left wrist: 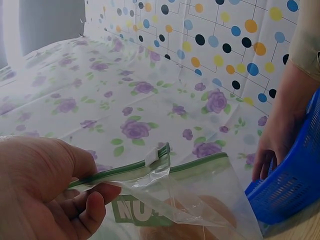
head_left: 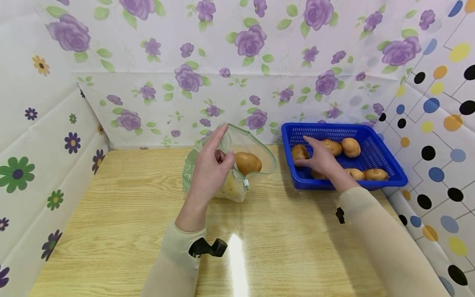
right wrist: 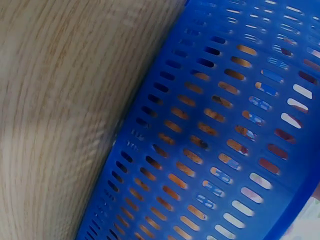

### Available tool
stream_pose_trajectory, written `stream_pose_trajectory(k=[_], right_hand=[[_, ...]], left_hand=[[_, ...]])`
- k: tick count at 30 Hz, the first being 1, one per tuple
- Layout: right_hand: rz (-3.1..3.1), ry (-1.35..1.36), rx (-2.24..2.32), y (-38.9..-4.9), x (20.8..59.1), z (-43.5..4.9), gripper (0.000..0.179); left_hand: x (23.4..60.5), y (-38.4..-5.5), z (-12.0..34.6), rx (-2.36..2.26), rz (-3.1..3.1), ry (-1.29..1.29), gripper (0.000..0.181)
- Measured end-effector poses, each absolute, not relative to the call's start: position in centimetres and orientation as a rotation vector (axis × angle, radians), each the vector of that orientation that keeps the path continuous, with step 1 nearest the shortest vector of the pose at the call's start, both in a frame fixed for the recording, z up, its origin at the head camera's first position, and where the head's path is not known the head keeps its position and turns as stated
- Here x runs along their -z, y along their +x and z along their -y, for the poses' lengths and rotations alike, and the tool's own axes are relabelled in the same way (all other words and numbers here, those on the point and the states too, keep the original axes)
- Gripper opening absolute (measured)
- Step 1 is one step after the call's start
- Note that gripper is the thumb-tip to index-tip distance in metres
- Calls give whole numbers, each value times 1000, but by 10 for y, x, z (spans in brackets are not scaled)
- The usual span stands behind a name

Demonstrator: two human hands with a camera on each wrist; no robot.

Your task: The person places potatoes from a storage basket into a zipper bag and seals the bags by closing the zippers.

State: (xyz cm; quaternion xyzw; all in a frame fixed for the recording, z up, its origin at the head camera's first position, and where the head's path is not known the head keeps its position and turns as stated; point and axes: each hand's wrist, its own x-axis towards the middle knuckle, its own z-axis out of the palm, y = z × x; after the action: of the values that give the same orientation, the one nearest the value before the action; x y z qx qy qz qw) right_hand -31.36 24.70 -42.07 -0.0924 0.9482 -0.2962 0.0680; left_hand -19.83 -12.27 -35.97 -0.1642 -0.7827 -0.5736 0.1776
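A clear zip bag [head_left: 259, 144] with green trim stands on the table, its mouth spread. One brown potato [head_left: 248, 163] shows inside it, with a paler shape lower down. My left hand [head_left: 212, 167] pinches the bag's rim between thumb and fingers. In the left wrist view, the white slider [left wrist: 151, 157] sits on the green zip near that hand. My right hand [head_left: 322, 159] reaches into the blue basket [head_left: 350, 185], thumb and fingers spread beside a potato [head_left: 299, 153] at its left end. The basket wall hides this hand's grasp in the right wrist view.
More potatoes lie in the basket, including a round one [head_left: 350, 147] at the back and another [head_left: 375, 174] at the front right. Flowered sheeting [head_left: 230, 90] rises behind the wooden table [head_left: 122, 231], and a dotted sheet [head_left: 438, 136] borders the right.
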Motion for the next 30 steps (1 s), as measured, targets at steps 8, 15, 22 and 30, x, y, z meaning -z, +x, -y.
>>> stream_pose_trajectory(k=[8, 15, 22, 30], right_hand=[[-2811, -257, 849, -319, 424, -247, 104], [-2820, -285, 831, -324, 430, -250, 102], [-2794, -330, 840, -329, 436, -251, 98], [-2788, -298, 833, -332, 440, -252, 98]], left_hand=[[359, -198, 121, 1605, 2225, -465, 68], [358, -198, 121, 1600, 2227, -463, 68], [360, -199, 121, 1601, 2223, -471, 68], [361, -200, 122, 1605, 2219, -477, 68]])
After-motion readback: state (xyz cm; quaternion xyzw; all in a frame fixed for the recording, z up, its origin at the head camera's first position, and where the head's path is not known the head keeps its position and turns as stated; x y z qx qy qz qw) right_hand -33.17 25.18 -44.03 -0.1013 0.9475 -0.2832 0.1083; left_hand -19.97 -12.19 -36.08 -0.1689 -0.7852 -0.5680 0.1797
